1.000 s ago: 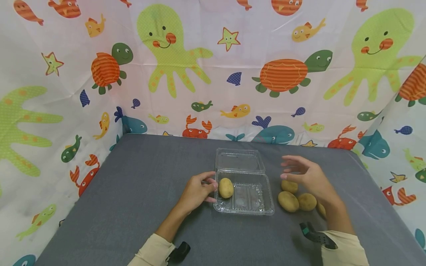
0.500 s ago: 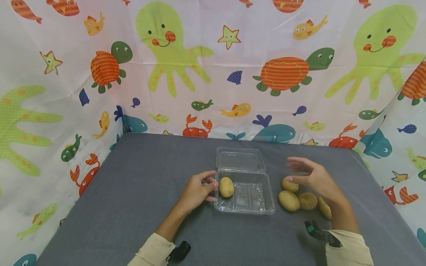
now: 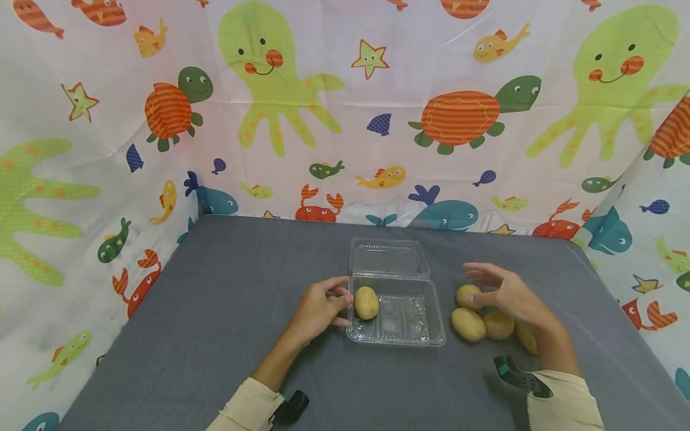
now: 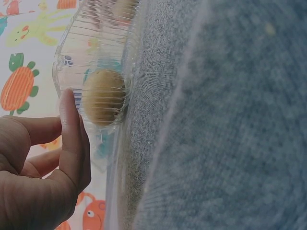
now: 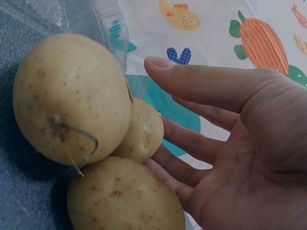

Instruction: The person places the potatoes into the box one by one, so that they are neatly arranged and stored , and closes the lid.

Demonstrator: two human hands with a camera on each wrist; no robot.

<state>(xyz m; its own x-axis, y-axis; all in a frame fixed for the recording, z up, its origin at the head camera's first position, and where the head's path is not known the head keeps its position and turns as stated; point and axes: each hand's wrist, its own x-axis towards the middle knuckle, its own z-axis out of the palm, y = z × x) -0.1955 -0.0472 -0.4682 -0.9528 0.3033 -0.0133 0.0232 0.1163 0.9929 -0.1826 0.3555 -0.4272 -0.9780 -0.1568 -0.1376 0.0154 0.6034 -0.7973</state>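
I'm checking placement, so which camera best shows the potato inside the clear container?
The head view: it shows the potato whole, unobstructed, inside the clear container. The left wrist view shows it through the ribbed wall; the right wrist view misses it.

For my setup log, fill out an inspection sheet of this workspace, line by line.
Surface: table covered in grey cloth.
Job's things: clear container, lid open; one potato inside at its left end; four loose potatoes to its right.
Clutter: nothing seen.
Hands: left hand at the container's left rim; right hand at the farthest loose potato, fingers spread, contact uncertain.
Cables: nothing seen.
Surroundings: curtain printed with sea animals.
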